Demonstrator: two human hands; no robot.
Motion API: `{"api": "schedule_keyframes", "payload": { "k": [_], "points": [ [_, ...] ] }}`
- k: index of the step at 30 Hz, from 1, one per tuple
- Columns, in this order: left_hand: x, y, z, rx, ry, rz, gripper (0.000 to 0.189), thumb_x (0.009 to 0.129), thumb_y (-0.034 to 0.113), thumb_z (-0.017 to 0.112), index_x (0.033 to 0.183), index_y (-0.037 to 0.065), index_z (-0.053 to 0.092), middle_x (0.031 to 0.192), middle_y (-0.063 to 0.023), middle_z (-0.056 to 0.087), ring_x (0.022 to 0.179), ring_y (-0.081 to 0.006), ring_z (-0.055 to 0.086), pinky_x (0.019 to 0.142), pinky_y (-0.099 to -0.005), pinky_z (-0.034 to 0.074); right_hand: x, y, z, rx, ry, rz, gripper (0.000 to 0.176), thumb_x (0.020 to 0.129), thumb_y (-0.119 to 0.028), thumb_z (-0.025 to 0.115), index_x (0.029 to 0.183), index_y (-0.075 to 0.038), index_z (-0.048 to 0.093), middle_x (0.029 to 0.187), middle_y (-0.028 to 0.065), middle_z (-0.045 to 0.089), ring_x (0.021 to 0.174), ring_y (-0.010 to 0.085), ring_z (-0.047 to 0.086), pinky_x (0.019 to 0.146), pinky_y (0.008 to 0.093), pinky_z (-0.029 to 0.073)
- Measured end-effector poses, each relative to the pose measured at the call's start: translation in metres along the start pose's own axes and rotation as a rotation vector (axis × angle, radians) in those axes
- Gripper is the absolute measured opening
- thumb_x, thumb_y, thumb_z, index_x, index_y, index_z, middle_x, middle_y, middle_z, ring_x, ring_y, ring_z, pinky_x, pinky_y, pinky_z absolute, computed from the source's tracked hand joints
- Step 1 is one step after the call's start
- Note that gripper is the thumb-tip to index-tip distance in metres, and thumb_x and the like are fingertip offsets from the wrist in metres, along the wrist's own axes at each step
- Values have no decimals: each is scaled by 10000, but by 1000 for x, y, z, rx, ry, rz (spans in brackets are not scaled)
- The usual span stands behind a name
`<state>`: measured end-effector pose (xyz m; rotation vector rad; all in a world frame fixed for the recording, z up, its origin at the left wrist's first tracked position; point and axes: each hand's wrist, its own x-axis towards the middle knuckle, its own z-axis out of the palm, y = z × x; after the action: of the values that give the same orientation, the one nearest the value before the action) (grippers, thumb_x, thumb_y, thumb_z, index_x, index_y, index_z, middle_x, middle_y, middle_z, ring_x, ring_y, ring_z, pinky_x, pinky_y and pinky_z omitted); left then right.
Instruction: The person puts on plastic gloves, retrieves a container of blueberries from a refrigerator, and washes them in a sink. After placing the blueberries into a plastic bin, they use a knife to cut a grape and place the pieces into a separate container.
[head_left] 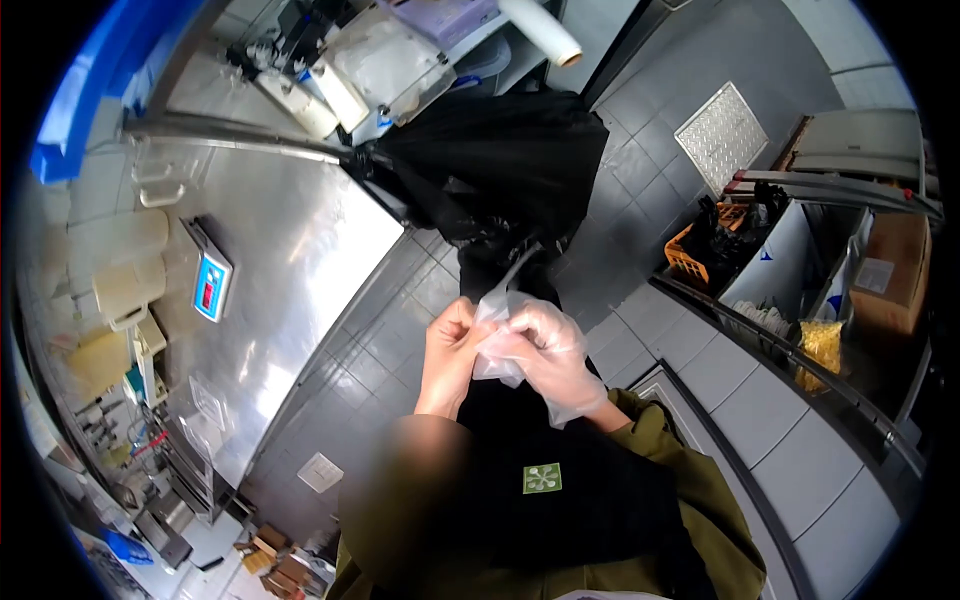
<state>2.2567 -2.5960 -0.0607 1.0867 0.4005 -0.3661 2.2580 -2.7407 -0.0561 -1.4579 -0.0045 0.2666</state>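
Note:
My left hand [450,355] is bare, its fingers pinched on a thin, clear plastic glove [497,366]. A similar see-through disposable glove covers my right hand [548,352], which is closed on the same crumpled plastic from the other side. Both hands meet in front of my black apron [590,500], above the floor. A narrow tip of the plastic points up from between them. Some fingertips are hidden behind the folds.
To the left, a steel counter [300,230] carries a digital scale [210,285] and clear lids [207,415]. Ahead hangs a large black bag [500,150]. A shelf at right holds an orange crate [690,255], a cardboard box [890,270] and a yellow-filled bag [820,350].

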Motion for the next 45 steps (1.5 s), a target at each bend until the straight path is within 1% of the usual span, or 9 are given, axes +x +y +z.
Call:
{"api": "schedule_keyframes", "payload": {
  "k": [7,11,20,26,28,32,36,39,45],
  "points": [
    [-92,-50,-62,270,582,28,143,917,114,585,814,41,517,640,-39,592,568,-85,572,557,-197,433,-42,25,33,-636,-193,-404,273,652,2,674,908,-56,604,859,68,592,671,236,544,586,333,440],
    [-132,-58,-87,35,492,34,270,907,78,569,1155,2,493,1087,-80,599,969,-137,566,889,-290,437,-54,37,78,-707,-402,-335,406,624,-53,699,1021,-103,631,896,30,599,674,211,532,615,313,432],
    [-209,-102,-181,-111,835,-116,148,929,101,538,868,-19,598,758,-3,597,696,-52,508,662,-199,397,-92,88,187,-831,-636,-175,358,617,-65,699,968,-129,676,801,12,568,683,194,536,603,312,436],
    [-258,-107,-218,323,1191,22,96,904,77,545,909,-1,602,877,-112,625,746,-164,594,717,-277,488,-114,113,238,-899,-653,-251,357,627,-64,703,980,-98,664,889,9,607,681,202,514,637,323,435],
    [-265,-78,-222,665,953,127,74,872,10,531,888,-21,597,929,-155,643,799,-234,626,727,-294,496,-121,117,254,-880,-654,-292,362,628,-73,706,986,-107,665,889,0,604,689,193,512,639,314,424],
    [-274,-91,-238,731,535,-182,120,788,-61,519,871,-35,601,794,-202,614,671,-316,609,625,-344,488,-130,119,271,-764,-786,-346,378,646,-80,691,1022,-112,664,938,-19,598,723,155,533,659,302,406],
    [-268,-108,-250,254,787,-138,56,857,9,536,863,-19,584,768,-48,622,702,-150,593,647,-275,464,-134,123,288,-808,-741,-459,289,650,-155,665,934,-100,665,950,-14,585,770,134,523,746,305,405],
    [-257,-97,-255,-26,963,165,152,914,46,499,1026,-23,575,952,-63,613,874,-117,564,799,-253,436,-132,122,290,-840,-766,-422,271,672,-146,657,938,-94,661,967,-4,588,779,142,531,756,315,409],
    [-255,-102,-259,-83,515,-11,247,906,-9,424,1092,-26,586,1049,-105,622,955,-130,566,827,-266,444,-123,118,288,-921,-687,-407,231,673,-151,647,900,-108,656,915,-8,567,802,153,522,776,326,399]
  ]
}}
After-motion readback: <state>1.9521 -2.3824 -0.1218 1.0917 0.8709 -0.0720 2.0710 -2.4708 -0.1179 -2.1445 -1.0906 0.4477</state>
